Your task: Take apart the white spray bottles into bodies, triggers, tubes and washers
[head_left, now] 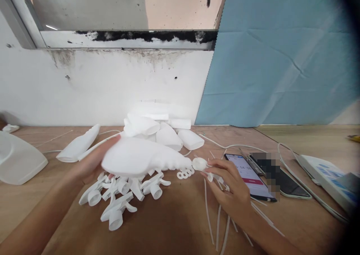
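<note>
Spanning the middle of the head view, here's a white bottle (137,157), lying nearly level above the worktop (174,213), its neck pointing right! The left hand (94,159) cups the broad base end, thumb side up, with much of the grip hidden behind the plastic. Over on the other side, the right hand (232,191) has its fingers bent and pinches a white spray head (215,178), whose round collar (199,164) sits right at the bottle's mouth; whether the 2 parts touch, I can't tell.

Now, how does that bottle handle? Likely light and hollow, with thin walls that could give under a hard squeeze, and smooth enough to slip. Best hold, I'd say: around the wide body, or on the rippled stretch near the neck. The spray head looks stiffer, its trigger the fragile bit, so grip the collar.

Below, loose spray heads (120,200) crowd the wood, with white rings (184,174) just beside the neck. Thin tubes (218,225) fan out under the right hand, more bottles (168,137) pile by the wall, and 2 phones (247,176) (292,183) lie to the right!
</note>
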Demonstrator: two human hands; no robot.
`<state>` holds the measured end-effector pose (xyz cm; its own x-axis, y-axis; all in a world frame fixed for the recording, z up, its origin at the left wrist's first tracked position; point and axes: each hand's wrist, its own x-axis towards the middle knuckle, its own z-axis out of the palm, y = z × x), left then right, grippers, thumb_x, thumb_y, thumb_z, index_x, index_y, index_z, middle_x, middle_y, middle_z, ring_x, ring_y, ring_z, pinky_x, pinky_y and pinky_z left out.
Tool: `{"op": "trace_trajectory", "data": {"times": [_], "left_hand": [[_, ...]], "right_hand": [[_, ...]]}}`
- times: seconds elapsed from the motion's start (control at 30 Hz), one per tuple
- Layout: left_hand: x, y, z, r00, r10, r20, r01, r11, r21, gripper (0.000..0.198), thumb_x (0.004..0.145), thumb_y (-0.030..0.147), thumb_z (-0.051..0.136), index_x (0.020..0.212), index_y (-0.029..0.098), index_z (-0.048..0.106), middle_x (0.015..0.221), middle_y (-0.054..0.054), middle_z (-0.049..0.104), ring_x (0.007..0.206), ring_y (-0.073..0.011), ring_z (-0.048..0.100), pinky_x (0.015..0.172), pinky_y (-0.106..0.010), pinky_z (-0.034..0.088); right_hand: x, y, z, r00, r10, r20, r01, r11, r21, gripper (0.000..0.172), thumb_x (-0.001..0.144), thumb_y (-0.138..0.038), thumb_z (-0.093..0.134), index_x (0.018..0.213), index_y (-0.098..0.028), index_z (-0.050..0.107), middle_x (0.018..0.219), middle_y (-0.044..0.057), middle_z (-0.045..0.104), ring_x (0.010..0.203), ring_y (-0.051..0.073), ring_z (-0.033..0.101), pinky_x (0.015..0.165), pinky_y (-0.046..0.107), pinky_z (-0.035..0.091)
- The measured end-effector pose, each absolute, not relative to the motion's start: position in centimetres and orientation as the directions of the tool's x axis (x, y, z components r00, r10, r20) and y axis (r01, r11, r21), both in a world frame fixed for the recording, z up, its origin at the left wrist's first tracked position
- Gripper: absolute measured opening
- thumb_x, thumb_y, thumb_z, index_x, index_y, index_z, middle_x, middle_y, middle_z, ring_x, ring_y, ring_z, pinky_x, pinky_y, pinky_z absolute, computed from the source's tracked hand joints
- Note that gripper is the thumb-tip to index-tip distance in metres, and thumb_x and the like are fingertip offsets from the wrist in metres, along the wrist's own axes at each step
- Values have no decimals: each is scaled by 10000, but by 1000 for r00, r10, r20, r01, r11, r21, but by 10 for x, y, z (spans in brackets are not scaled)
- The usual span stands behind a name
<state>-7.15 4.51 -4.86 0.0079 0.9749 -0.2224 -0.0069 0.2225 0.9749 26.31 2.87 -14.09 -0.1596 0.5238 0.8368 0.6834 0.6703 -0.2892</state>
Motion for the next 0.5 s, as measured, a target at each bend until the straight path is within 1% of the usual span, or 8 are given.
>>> {"op": "trace_trajectory", "data": {"times": [0.03, 0.1, 0.2, 0.27, 0.37, 0.4, 0.43, 0.5], "left_hand": [[-60, 40, -52, 133, 947, -292, -49, 301, 952, 397, 786, 499, 600, 934, 131, 613, 570, -48, 643, 391, -167, 537, 313, -259, 422], [-41, 32, -59, 294, 882, -368, -120, 416, 901, 422, 824, 516, 542, 1014, 142, 591, 642, -69, 674, 473, -174, 587, 362, -244, 452], [-22, 23, -69, 362, 815, -452, -159, 532, 832, 487, 838, 569, 477, 1035, 134, 576, 596, -71, 663, 456, -166, 591, 368, -217, 437], [-15, 19, -76, 383, 761, -524, -135, 607, 783, 537, 825, 625, 440, 1005, 137, 577, 517, -56, 631, 391, -161, 564, 333, -203, 388], [-4, 13, -88, 387, 717, -580, -139, 667, 732, 530, 819, 647, 408, 882, 152, 587, 419, -30, 567, 304, -133, 487, 296, -174, 278], [-1, 10, -93, 393, 707, -588, -152, 681, 717, 518, 821, 637, 408, 831, 151, 588, 397, -27, 547, 292, -123, 466, 292, -165, 242], [3, 7, -97, 401, 699, -592, -174, 692, 700, 506, 825, 620, 411, 795, 148, 590, 394, -28, 538, 293, -113, 455, 290, -156, 210], [10, 0, -106, 439, 670, -599, -234, 729, 644, 506, 839, 589, 390, 750, 136, 598, 393, -30, 515, 299, -99, 436, 287, -142, 150]], "right_hand": [[265, 29, -139, -134, 520, 844, 688, 661, -298, 223, 813, -91, 554, 916, -272, 633, 995, 57, 597, 948, 238, 584, 830, 432, 478], [270, 31, -135, -68, 521, 851, 691, 640, -336, 225, 825, -94, 525, 885, -277, 642, 1000, 48, 588, 970, 242, 564, 862, 456, 448], [278, 35, -124, 72, 487, 870, 648, 640, -412, 219, 818, -121, 580, 961, -278, 639, 1010, 45, 593, 974, 247, 564, 887, 473, 435], [284, 37, -112, 117, 436, 892, 639, 655, -404, 243, 794, -130, 629, 988, -274, 649, 1008, 46, 605, 943, 248, 581, 872, 467, 450], [292, 38, -91, 53, 351, 935, 658, 692, -297, 274, 765, -135, 661, 996, -282, 675, 1015, 49, 629, 936, 260, 598, 879, 482, 452], [293, 38, -84, 38, 337, 941, 627, 725, -285, 308, 756, -144, 672, 1027, -291, 670, 1026, 52, 629, 941, 265, 604, 887, 490, 452], [293, 38, -76, 38, 344, 938, 566, 766, -304, 362, 744, -156, 690, 1071, -307, 653, 1045, 53, 623, 947, 269, 612, 886, 491, 461], [292, 39, -62, 82, 391, 917, 381, 837, -392, 501, 704, -174, 740, 1149, -358, 601, 1126, 49, 587, 973, 273, 621, 831, 459, 508]]}}
